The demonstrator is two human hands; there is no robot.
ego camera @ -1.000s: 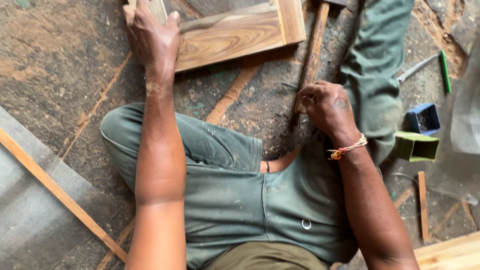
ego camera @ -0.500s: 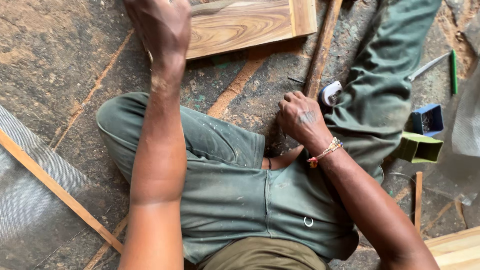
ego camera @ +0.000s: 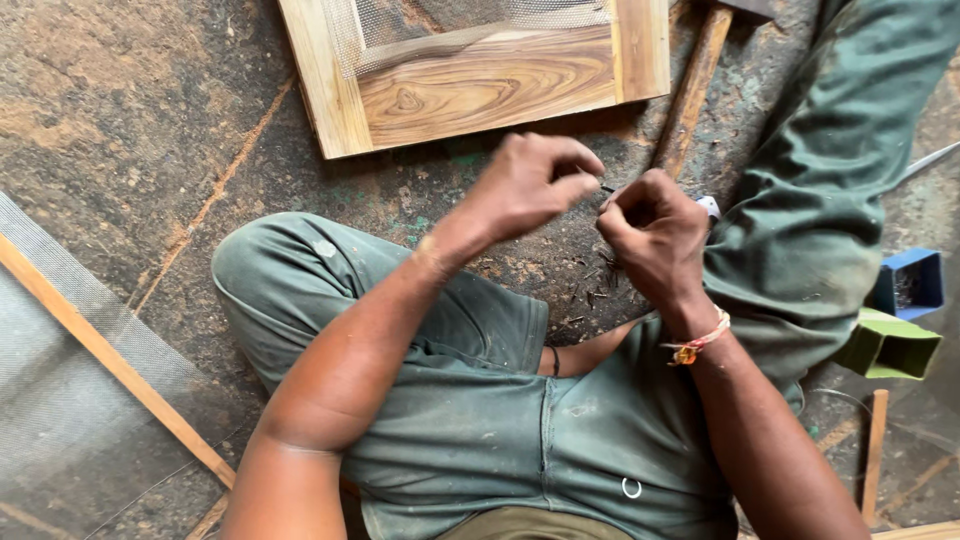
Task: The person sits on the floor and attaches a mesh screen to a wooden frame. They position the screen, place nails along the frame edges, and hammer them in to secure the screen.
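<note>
The person sits on the rough stone floor (ego camera: 120, 130) with legs spread. The pale wooden frame with wire mesh (ego camera: 480, 80) lies on the floor in front of the knees. The long wooden hammer handle (ego camera: 692, 90) lies just right of the frame. The left hand (ego camera: 530, 185) and the right hand (ego camera: 655, 235) meet between the legs, close together. The small blue box (ego camera: 912, 282) sits far right, with the green box (ego camera: 890, 345) just below it. The thin wooden strip (ego camera: 110, 360) lies at the left, on the sheet of wire mesh (ego camera: 60, 420).

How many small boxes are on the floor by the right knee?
2: a blue box at the right edge, open side up, and a green box just below it, lying tilted. More may sit beyond the picture's edge.
</note>
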